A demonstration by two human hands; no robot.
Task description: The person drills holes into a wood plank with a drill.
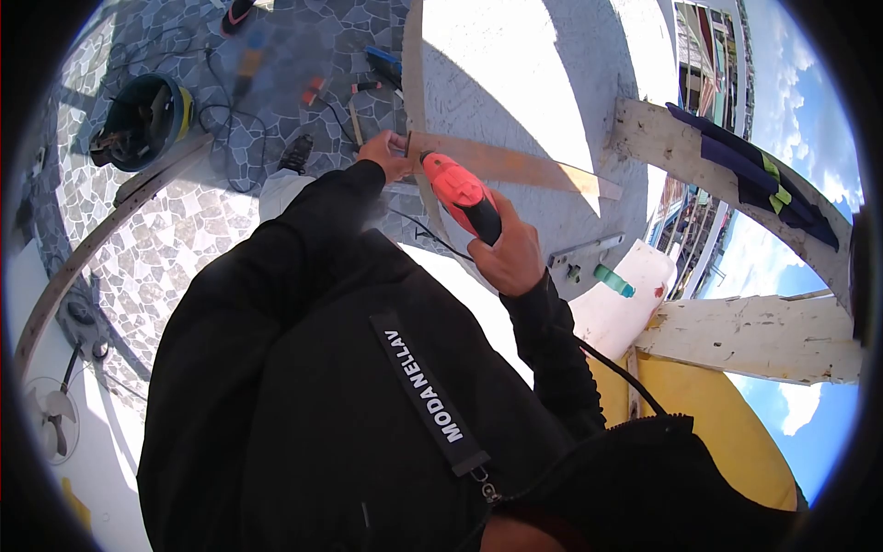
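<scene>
My right hand (515, 256) is wrapped round the black handle of a red power drill (460, 190). The drill's nose points up and left, right at the near end of a long wooden board (515, 164). At that same end, the fingers of my left hand (386, 155) are closed on the board's edge, partly hidden behind it. The board lies across a pale grey slab (487, 83), its far end tapering to the right. From the drill's handle a black cord runs off to the left.
A dark bucket (138, 120) with things in it stands on the stone-patterned floor (212, 216). Cords and several tools lie near the slab's left edge. To the right are a metal level (586, 249), a green bottle (614, 281) and dark cloth (759, 175) over a beam.
</scene>
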